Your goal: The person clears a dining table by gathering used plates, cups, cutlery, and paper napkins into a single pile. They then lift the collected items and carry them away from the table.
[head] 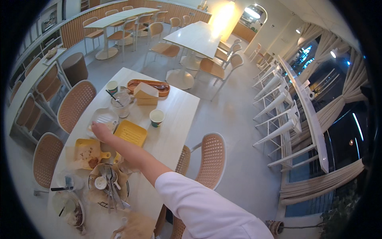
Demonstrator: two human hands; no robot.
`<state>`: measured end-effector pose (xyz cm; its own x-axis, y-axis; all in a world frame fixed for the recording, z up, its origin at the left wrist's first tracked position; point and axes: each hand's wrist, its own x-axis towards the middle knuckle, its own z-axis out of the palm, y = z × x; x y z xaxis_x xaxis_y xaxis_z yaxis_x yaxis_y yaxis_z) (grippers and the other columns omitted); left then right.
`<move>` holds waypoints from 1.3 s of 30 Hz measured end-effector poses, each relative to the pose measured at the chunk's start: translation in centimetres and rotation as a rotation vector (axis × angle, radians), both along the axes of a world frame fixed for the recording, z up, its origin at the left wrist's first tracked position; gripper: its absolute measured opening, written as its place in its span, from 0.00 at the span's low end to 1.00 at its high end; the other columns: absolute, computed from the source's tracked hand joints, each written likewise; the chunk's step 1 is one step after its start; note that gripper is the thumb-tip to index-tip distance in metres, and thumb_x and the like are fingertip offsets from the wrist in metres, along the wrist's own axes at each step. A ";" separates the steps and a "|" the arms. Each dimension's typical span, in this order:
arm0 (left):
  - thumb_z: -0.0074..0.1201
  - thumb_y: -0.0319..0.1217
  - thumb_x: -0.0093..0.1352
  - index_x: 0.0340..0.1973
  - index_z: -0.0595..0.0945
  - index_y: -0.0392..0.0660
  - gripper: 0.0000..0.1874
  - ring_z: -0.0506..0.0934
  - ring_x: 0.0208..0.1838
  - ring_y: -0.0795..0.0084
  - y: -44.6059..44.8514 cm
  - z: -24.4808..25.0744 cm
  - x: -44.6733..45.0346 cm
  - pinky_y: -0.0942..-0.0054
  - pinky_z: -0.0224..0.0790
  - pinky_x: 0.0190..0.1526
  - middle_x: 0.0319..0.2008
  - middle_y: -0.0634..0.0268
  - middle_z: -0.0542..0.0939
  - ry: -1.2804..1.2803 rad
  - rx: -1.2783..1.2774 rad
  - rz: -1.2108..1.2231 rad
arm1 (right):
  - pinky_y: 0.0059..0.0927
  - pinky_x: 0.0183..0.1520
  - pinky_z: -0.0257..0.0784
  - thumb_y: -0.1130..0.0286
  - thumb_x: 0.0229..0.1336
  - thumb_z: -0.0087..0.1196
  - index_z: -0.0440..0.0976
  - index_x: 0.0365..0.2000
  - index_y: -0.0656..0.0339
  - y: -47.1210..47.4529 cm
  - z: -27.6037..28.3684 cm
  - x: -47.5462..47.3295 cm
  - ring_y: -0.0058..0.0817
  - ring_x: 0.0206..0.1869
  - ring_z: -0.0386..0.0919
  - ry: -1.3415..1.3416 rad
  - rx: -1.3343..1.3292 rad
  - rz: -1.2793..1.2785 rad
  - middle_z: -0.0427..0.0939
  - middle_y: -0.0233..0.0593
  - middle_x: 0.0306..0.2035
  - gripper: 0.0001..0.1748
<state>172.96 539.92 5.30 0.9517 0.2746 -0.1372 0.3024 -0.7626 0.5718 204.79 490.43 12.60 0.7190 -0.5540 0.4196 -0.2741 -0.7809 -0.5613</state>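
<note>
My right hand [100,131] reaches across the pale table [167,146] from the lower right, in a white sleeve. Its fingers are curled over the near part of a white ribbed dish [105,114] with crumpled paper and scraps in it. Whether they grip the dish or the paper is hidden. Beside the wrist lies a yellow ribbed dish [132,131]. Nearer me, a second yellow dish [78,145] with a handle holds stained paper and a brown food scrap. My left hand is out of view.
A wire basket [128,186] holds forks, knives and a sauce cup. Paper cups [156,118], a glass mug [121,103] with a straw, a brown carton [146,94] and a wicker tray [162,86] stand farther back. A plate with leftovers [70,206] sits lower left. Chairs [210,159] flank the table.
</note>
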 end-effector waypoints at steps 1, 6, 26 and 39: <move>0.44 0.38 0.56 0.39 0.68 0.36 0.20 0.65 0.42 0.55 0.1 0.0 0.0 0.63 0.56 0.45 0.38 0.51 0.67 0.011 -0.022 -0.003 | 0.37 0.30 0.67 0.73 0.44 0.39 0.67 0.23 0.68 -0.2 1.0 -0.5 0.42 0.28 0.71 0.059 -0.034 0.040 0.70 0.51 0.28 0.09; 0.43 0.36 0.56 0.39 0.68 0.36 0.20 0.64 0.43 0.55 1.3 -1.1 -0.2 0.63 0.55 0.45 0.39 0.51 0.66 0.042 -0.118 0.004 | 0.38 0.34 0.65 0.75 0.43 0.40 0.66 0.21 0.67 0.4 6.0 -1.4 0.43 0.29 0.70 0.063 0.085 0.062 0.69 0.50 0.31 0.06; 0.48 0.26 0.50 0.33 0.68 0.40 0.14 0.64 0.42 0.56 6.1 3.9 -7.3 0.63 0.55 0.44 0.36 0.54 0.65 -0.068 -0.017 0.322 | 0.33 0.31 0.67 0.70 0.41 0.49 0.69 0.23 0.64 34.8 8.6 -19.4 0.37 0.31 0.71 0.425 -0.011 1.030 0.69 0.40 0.28 0.07; 0.47 0.26 0.53 0.32 0.68 0.41 0.11 0.65 0.41 0.58 6.0 3.5 -7.4 0.65 0.55 0.45 0.34 0.56 0.67 -0.086 -0.011 0.307 | 0.32 0.35 0.68 0.69 0.43 0.43 0.65 0.31 0.61 41.7 -2.0 -22.1 0.35 0.36 0.69 0.317 -0.057 1.051 0.68 0.40 0.33 0.11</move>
